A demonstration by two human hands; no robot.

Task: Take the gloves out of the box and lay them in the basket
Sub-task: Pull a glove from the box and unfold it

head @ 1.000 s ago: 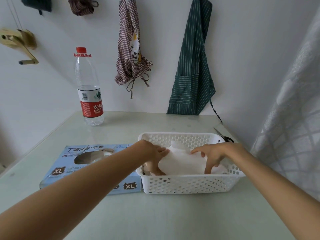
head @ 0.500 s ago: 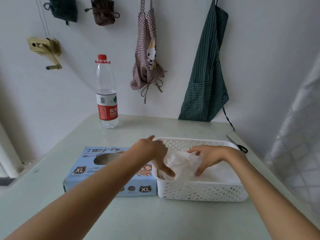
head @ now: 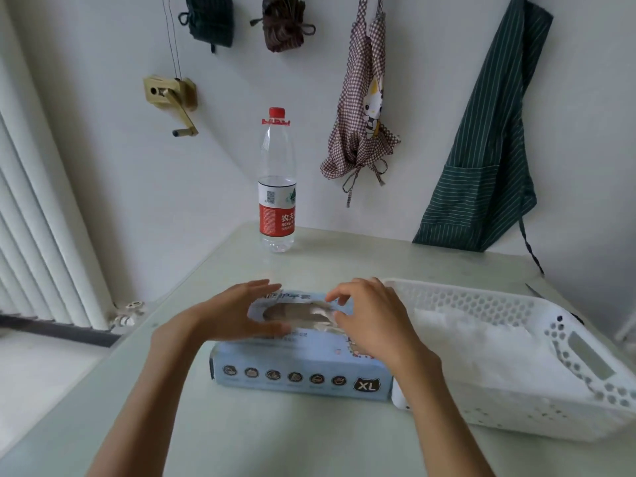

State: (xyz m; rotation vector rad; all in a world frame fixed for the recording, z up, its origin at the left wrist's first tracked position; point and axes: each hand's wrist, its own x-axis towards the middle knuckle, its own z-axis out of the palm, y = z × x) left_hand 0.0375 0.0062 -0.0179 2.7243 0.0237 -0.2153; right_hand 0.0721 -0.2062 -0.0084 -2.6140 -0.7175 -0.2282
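Hands meet over the blue glove box (head: pixel 303 359): the left hand (head: pixel 237 316) lies flat with straight fingers on the box top beside its oval opening, while the right hand (head: pixel 370 318) hovers at the opening, fingers curled; whether it pinches a glove I cannot tell. White gloves (head: pixel 481 349) lie in the white basket (head: pixel 585 352), just right of the right hand.

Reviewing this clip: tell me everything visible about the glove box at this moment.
The glove box is a light blue cardboard carton lying flat on the table, its right end against the white basket. Its front face shows a row of small round icons and a black XL mark. An oval opening on top shows pale gloves inside. The left hand rests on the top beside the opening; the right hand hovers at its right edge, fingers curled.
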